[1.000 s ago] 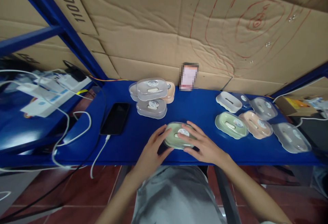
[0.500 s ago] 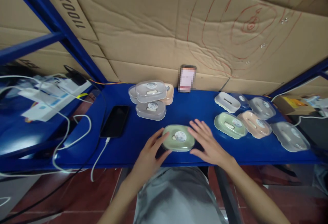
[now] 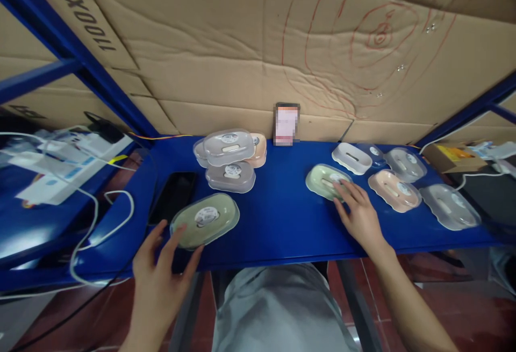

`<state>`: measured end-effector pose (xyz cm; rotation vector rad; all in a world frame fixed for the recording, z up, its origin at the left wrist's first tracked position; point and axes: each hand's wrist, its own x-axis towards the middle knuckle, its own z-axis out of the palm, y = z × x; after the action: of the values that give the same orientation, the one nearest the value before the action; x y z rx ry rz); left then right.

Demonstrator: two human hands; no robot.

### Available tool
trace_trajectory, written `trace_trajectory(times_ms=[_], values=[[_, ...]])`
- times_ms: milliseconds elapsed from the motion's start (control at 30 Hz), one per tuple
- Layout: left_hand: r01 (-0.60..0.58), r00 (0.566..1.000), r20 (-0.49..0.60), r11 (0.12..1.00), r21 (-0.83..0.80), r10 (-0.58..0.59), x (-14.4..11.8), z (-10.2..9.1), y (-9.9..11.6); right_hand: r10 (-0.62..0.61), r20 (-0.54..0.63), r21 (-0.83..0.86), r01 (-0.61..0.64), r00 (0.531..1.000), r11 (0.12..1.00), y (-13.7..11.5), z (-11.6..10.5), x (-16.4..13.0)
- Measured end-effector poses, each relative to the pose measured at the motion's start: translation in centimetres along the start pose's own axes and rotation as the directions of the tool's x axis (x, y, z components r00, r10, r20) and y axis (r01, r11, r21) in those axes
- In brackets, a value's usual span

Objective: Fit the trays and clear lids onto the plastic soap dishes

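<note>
My left hand (image 3: 161, 268) grips the near edge of a closed green soap box (image 3: 205, 218) with a round sticker on its clear lid. The box is tilted, above the left front of the blue table (image 3: 278, 223). My right hand (image 3: 359, 213) reaches to the right, its fingers spread and resting on an open green soap dish (image 3: 322, 179) that lies flat on the table. Nothing is enclosed in that hand.
A pile of clear and peach soap boxes (image 3: 230, 157) stands at the back left, a black phone (image 3: 174, 195) on a cable beside it. To the right lie a white dish (image 3: 350, 157), a peach dish (image 3: 393, 191) and clear lids (image 3: 449, 207). Cardboard lines the back; cables hang at left.
My left hand has carried the closed green box from the table's middle to the left front. My right hand left it and moved right onto the open green dish.
</note>
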<state>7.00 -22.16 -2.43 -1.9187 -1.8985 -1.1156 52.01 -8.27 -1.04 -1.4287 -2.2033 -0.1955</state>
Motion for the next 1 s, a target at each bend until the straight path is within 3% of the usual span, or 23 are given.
trace_trajectory(times_ms=[100,200,300,400,567,667,833,1000], values=[[-0.1,0.994,-0.04,0.993,0.068,0.103,0.7,0.9,1.1,-0.01,0.103,0.013,0.009,0.995,1.0,0.9,1.4,4.1],[-0.183,0.981,-0.051,0.979,0.088,0.188,0.9,1.9,3.2,0.163,0.17,-0.147,-0.139,0.972,0.979,2.9,2.1,6.7],[-0.254,0.967,0.009,0.967,0.01,0.254,0.7,3.1,5.8,0.318,0.143,-0.261,-0.275,0.937,0.925,4.4,1.9,7.0],[-0.314,0.937,0.112,0.939,-0.141,0.33,0.3,4.2,8.1,0.329,0.131,-0.278,-0.284,0.935,0.918,4.7,0.9,5.7],[-0.333,0.884,0.21,0.878,-0.344,0.418,0.2,5.0,10.4,0.199,0.173,-0.205,-0.162,0.965,0.965,1.6,-0.9,1.2],[-0.279,0.861,0.291,0.867,-0.414,0.416,0.5,5.4,11.2,0.023,0.179,0.055,-0.034,0.984,0.998,-2.1,-1.9,-1.6],[-0.018,0.834,0.479,0.883,-0.47,0.272,1.3,6.9,11.7,-0.22,0.174,0.499,0.106,0.96,0.86,-7.9,-3.7,-3.4],[0.155,0.799,0.56,0.826,-0.542,0.217,1.9,7.1,11.2,-0.321,0.119,0.674,0.16,0.94,0.721,-9.7,-3.9,-2.3]])
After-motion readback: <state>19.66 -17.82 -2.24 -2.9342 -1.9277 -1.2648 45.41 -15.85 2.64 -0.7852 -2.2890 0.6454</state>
